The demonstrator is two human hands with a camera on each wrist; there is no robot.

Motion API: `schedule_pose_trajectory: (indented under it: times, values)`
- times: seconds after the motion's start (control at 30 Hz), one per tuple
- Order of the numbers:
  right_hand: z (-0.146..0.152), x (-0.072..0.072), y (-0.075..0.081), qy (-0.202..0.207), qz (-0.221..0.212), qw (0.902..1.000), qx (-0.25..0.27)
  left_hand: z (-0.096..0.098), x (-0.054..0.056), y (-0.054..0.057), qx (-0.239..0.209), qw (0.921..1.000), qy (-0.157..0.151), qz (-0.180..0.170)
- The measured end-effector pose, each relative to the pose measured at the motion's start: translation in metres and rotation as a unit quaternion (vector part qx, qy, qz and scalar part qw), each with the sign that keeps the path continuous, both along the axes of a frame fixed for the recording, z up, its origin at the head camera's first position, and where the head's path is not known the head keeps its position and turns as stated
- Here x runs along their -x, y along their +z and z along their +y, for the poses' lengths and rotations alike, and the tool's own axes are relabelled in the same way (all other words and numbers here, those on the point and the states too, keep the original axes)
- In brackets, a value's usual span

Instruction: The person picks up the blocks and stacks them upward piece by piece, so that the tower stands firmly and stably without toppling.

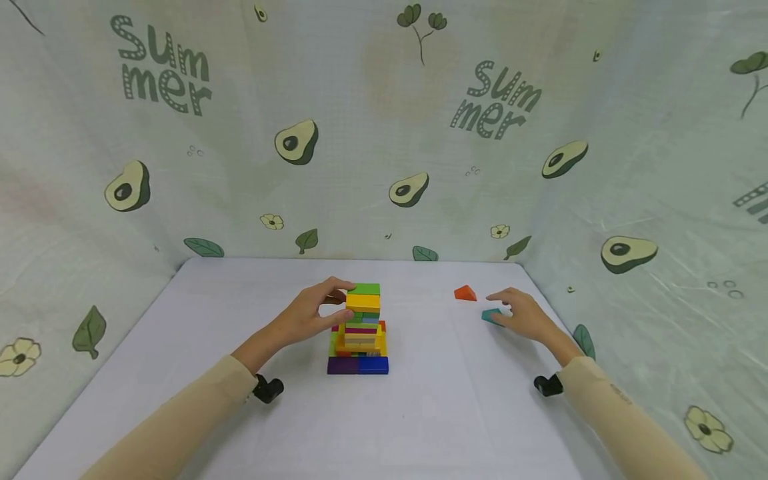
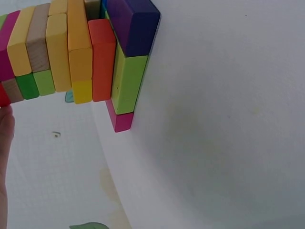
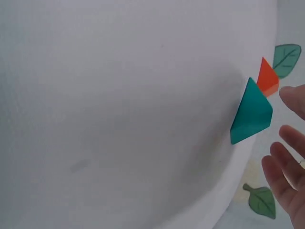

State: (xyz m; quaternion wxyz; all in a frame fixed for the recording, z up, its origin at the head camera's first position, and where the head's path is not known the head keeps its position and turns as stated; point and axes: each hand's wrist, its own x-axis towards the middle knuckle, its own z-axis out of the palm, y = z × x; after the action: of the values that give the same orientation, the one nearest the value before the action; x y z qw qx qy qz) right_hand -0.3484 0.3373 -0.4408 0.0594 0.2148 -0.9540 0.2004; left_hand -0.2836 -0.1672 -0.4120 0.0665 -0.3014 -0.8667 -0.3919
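A tower of colourful wooden blocks [image 1: 363,340] stands on the table, with a yellow block [image 1: 363,302] and a light green block [image 1: 367,289] at the top. My left hand [image 1: 303,315] holds its upper part from the left, thumb low and index finger near the top. A fingertip meets the far side of the tower beside a red block [image 2: 4,98] in the left wrist view. My right hand [image 1: 523,316] hovers around a teal block [image 1: 489,317], fingers spread. In the right wrist view a gap shows between the fingers and the teal block [image 3: 252,113].
An orange-red block [image 1: 465,293] lies just beyond the teal one, to its left. White cloth covers the table [image 1: 438,413]. A patterned curtain [image 1: 354,87] rises behind it and along both sides. Black cameras sit on both wrists.
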Motion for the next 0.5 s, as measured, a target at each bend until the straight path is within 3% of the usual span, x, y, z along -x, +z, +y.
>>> schedule_pose_trajectory:
  times: [0.27,0.5]
  values:
    - [0.015,0.007,-0.010,-0.016,-0.066,0.9977,-0.004,0.002,-0.001,0.001,-0.011,0.9996,-0.004,0.027]
    - [0.013,0.009,-0.020,-0.011,-0.043,0.9990,-0.009,0.002,0.001,0.002,-0.007,0.9993,-0.002,0.035]
